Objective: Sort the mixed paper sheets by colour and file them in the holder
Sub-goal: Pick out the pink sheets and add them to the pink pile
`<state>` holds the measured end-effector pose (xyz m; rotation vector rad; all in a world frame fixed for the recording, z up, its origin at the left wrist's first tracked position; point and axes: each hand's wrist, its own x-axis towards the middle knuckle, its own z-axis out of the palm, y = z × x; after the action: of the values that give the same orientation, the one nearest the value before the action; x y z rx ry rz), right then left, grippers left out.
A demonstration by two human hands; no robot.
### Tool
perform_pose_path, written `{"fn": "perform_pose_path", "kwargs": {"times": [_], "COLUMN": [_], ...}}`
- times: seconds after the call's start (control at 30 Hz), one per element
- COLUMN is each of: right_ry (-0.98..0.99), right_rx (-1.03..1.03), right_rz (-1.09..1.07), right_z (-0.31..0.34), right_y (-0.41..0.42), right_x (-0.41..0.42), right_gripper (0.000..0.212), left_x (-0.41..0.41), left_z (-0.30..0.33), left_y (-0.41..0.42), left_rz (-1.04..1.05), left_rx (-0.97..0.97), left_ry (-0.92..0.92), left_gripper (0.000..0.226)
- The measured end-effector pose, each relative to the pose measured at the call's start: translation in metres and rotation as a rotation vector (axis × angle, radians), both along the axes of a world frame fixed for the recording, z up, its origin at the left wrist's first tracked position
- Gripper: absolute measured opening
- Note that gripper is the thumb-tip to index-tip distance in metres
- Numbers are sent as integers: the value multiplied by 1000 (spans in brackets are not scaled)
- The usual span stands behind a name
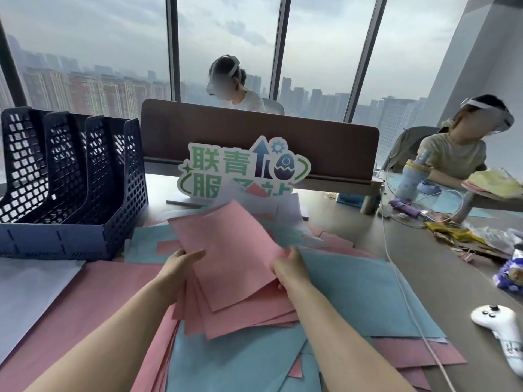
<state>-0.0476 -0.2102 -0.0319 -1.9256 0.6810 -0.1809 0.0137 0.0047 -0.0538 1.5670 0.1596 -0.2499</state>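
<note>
Gripping a fanned pink stack (235, 267), left hand (181, 267) and right hand (291, 268) pinch its edges, blue sheets (365, 292) beneath, right of the empty mesh holder (70, 176)

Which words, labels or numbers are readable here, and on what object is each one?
"联青" on the top row of the standing sign.
"服": the sign's bottom row begins with it; paper sheets hide the rest.
Print on the snack packet: too blurred to read.
Marks on the white controller: too small to read.
</note>
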Motion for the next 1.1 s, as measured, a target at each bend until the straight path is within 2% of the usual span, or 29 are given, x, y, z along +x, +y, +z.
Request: {"fn": "perform_pose_path", "kwargs": {"times": [0.03,0.17,0.23,0.33,0.37,0.43,0.47,0.53,0.6,0.7,0.8,0.97,1.1], "right_ry": [100,297,261,29,-15,-30,-51,-193,-448,-790,-878,-739,-641], "right_rx": [-51,-45,-48,-191,-179,-12,74,196,162,21,10,136,175], "right_rz": [104,291,258,82,62,81,105,122,78,6,4,33,39], "right_z": [4,12,13,16,19,22,24,36,50,80,81,33,19], "right_y": [-2,-20,-31,-50,-54,-55,-55,-50,-46,-35,-22,-8,-3], "right_x": [-4,-7,-5,5,7,11,13,11,12,5,-9,-29,-27], "right_gripper": [25,7,12,20,31,62,62,39,19,8,14,40,39], "left_x": [2,6,2,-8,-10,-14,-15,-19,-25,-34,-37,-45,-45], "left_z": [-2,-4,-1,11,16,32,41,63,86,111,109,51,33], "left_y": [-1,-2,-4,-6,-7,-10,-12,-17,-22,-29,-37,-35,-42], "left_rz": [18,28,34,48,49,45,36,18,9,11,46,25,35], "left_rx": [14,-12,18,31,30,-3,-33,-101,-175,-251,-286,-148,-103], "left_ry": [2,22,-59,-245,-312,-420,-458,-541,-652,-812,-778,-619,-529], "left_gripper": [23,45,32,35,37,36,34,34,34,28,33,53,44]}}
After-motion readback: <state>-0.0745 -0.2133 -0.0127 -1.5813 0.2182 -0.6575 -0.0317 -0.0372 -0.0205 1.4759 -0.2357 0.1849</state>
